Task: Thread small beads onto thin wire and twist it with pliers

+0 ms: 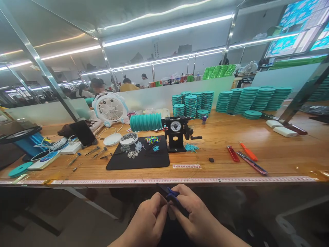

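Observation:
Below the table's front edge, my right hand [191,209] is wrapped round a dark blue-handled cutting tool [173,193], its dark tip pointing up and left. Close beside it on the left, my left hand [150,218] is closed in a pinch near the tool; what lies between its fingertips is too small to make out. Above the hands on the table, a black mat [144,161] bears small piles of beads and metal parts. Right of the mat stands a black winding machine [176,139] with a dial, a crank and a row of teal spools [146,122].
Stacks of teal spools [248,99] stand at the back right. A red cutter [232,154], scissors [253,164] and an orange screwdriver [248,151] lie at right. At left are a white fan [111,109], a phone [83,133] and a blue line reel [28,142].

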{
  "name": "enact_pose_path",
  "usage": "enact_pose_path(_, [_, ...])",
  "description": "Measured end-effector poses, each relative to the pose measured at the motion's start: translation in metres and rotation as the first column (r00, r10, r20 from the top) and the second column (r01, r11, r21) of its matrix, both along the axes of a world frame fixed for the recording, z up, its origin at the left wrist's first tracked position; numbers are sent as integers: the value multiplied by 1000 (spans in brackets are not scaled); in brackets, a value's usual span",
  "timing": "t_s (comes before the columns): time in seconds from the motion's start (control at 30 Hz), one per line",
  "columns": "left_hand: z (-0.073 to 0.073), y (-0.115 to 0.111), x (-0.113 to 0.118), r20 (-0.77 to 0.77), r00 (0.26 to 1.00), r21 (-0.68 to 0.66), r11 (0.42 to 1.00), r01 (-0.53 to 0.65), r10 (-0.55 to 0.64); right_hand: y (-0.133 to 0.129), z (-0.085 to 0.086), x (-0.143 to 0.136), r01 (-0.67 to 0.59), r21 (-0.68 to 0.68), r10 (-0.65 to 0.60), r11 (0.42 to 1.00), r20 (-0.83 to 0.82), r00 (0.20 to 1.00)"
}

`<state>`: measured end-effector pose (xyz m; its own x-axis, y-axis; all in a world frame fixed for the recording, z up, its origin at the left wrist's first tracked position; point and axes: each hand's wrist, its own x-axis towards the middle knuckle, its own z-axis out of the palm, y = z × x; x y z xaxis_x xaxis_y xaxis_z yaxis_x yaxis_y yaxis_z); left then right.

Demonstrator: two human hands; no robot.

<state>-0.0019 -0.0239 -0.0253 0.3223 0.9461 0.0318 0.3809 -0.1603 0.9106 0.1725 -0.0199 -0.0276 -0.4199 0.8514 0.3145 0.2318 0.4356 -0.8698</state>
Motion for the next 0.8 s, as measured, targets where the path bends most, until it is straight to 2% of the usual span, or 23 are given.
enact_pose_path(0.1, [1,1,0,-36,998,17,999,42,-41,-1,-1,-2,20,-25,-20,999,2,1000])
enact_pose_path(0.3, [1,6,0,-298,936,132,963,234,-186,-1,-8,-6,-26,-75,23,997,-38,999])
enact_pose_path(0.37, [-1,6,0,-305,928,154,950,272,-216,-1,-10,-7,-45,-95,41,994,-47,998])
enact_pose_path(0.47, [-5,4,2,-214,953,148,957,249,-215,-1,-11,-9,-43,-139,35,989,-59,998])
enact_pose_path(0.6, [-16,2,7,-51,993,87,990,115,-111,2,-12,-10,-34,-217,8,975,-117,993])
enact_pose_path(0.67, [-21,2,9,66,996,-41,998,56,-53,4,-13,-9,-45,-285,-2,957,-161,987])
enact_pose_path(0.73, [-23,3,9,179,984,-205,978,49,-12,5,-15,-8,-63,-358,-8,932,-195,981])
enact_pose_path(0.8, [-21,4,7,211,978,-261,963,62,-6,6,-16,-7,-84,-406,-3,910,-208,978])
